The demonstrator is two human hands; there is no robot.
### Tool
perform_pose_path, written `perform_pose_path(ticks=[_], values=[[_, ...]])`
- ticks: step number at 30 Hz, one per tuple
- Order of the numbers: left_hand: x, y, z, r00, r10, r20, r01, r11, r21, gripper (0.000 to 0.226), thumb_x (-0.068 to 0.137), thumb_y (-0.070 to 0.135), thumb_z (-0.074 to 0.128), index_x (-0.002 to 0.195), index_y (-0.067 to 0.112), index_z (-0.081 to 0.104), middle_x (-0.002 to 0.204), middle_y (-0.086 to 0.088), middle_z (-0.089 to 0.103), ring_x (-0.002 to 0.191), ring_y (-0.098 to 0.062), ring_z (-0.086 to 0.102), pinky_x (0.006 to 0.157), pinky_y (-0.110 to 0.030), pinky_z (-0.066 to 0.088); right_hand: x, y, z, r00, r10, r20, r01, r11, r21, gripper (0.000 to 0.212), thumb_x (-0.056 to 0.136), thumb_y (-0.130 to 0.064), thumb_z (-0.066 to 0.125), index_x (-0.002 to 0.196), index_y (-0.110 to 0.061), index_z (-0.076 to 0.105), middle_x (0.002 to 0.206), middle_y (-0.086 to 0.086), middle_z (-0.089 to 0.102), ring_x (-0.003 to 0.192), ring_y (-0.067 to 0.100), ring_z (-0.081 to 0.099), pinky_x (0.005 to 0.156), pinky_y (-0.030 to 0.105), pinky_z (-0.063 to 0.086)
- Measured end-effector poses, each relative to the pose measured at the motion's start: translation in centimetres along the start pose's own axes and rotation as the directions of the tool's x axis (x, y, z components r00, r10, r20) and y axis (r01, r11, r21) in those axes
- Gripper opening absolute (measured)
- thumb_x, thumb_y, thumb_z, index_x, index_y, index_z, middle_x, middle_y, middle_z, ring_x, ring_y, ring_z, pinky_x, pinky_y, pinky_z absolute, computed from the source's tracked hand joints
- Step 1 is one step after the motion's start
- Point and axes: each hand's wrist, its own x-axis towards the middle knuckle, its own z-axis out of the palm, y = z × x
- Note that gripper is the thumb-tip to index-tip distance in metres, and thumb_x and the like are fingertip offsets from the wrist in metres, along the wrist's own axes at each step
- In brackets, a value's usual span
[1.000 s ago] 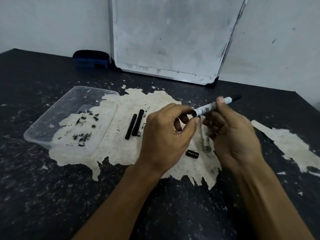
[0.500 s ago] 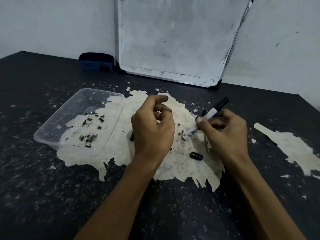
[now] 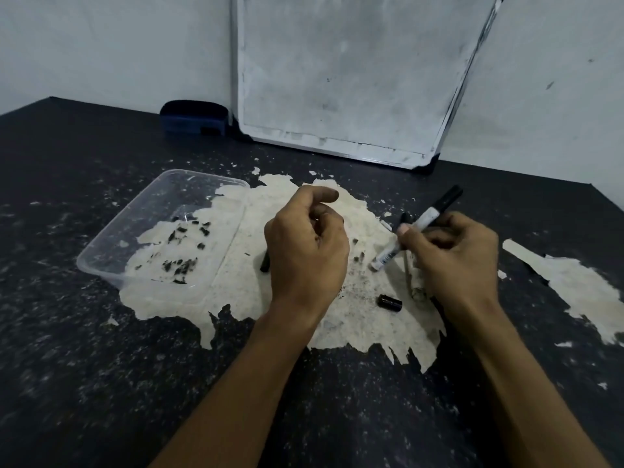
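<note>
A dark speckled tabletop (image 3: 101,366) fills the view, and a large torn patch of pale bare surface (image 3: 243,292) at its middle is the landmark for all else. Beyond the patch a smudged white metal-framed whiteboard (image 3: 354,79) leans on the wall, with a dark blue board eraser (image 3: 194,118) just left of the board. A clear rectangular plastic container (image 3: 111,244) overlaps the patch's left edge; small black scraps (image 3: 182,265) lie in it.

The left hand (image 3: 304,251) hovers over the patch's centre, fingers curled inward — whether they hold anything cannot be told. A black stick (image 3: 265,265) pokes out from beneath it.

Over the patch's right part the right hand (image 3: 452,261) pinches a white-barrelled marker with a black end (image 3: 429,216), tilted so that the black end points up and away and the pale end dips toward the patch. Under that hand a clear thin tube (image 3: 413,285) lies on the patch, and a short black cap (image 3: 390,303) rests just left of the tube's near end.
</note>
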Motion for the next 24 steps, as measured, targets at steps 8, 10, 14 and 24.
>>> perform_pose_path(ticks=[8, 10, 14, 24], values=[[-0.09, -0.10, 0.09, 1.000, -0.001, 0.015, 0.001, 1.000, 0.019, 0.023, 0.090, 0.000, 0.050, 0.100, 0.012, 0.067, 0.067, -0.012, 0.067, 0.059, -0.036, 0.062, 0.050, -0.048, 0.053, 0.15, 0.30, 0.05, 0.998, -0.010, -0.058, 0.008, 0.999, -0.034, 0.016, 0.082, -0.030, 0.078, 0.085, -0.015, 0.072, 0.060, -0.005, 0.073, 0.056, 0.017, 0.070, 0.066, 0.048, 0.059], [-0.10, -0.11, 0.10, 1.000, -0.004, 0.018, 0.004, 1.000, 0.020, 0.023, 0.091, 0.000, 0.050, 0.099, 0.012, 0.067, 0.067, -0.012, 0.067, 0.060, -0.036, 0.063, 0.050, -0.049, 0.053, 0.13, 0.27, 0.39, 0.996, -0.034, -0.084, 0.030, 0.998, -0.053, 0.018, 0.079, -0.035, 0.079, 0.081, -0.018, 0.072, 0.066, -0.003, 0.075, 0.062, 0.025, 0.072, 0.071, 0.057, 0.057], [-0.13, -0.06, 0.07, 1.000, -0.012, 0.026, 0.011, 0.999, 0.032, 0.023, 0.091, -0.001, 0.050, 0.099, 0.011, 0.068, 0.067, -0.012, 0.067, 0.062, -0.035, 0.064, 0.050, -0.049, 0.053, 0.12, 0.15, 0.59, 0.993, -0.046, -0.109, 0.039, 0.997, -0.066, 0.020, 0.078, -0.038, 0.078, 0.079, -0.019, 0.070, 0.067, -0.007, 0.075, 0.064, 0.026, 0.072, 0.073, 0.060, 0.056], [-0.22, -0.17, 0.15, 0.998, -0.027, 0.050, 0.024, 0.998, 0.053, 0.023, 0.090, 0.000, 0.051, 0.098, 0.013, 0.068, 0.068, -0.004, 0.068, 0.060, -0.023, 0.065, 0.054, -0.043, 0.056, -0.01, 0.03, 0.55, 0.992, -0.004, -0.129, -0.011, 0.993, -0.114, 0.024, 0.075, -0.042, 0.078, 0.079, -0.019, 0.072, 0.064, -0.005, 0.074, 0.064, 0.017, 0.073, 0.078, 0.057, 0.057]])
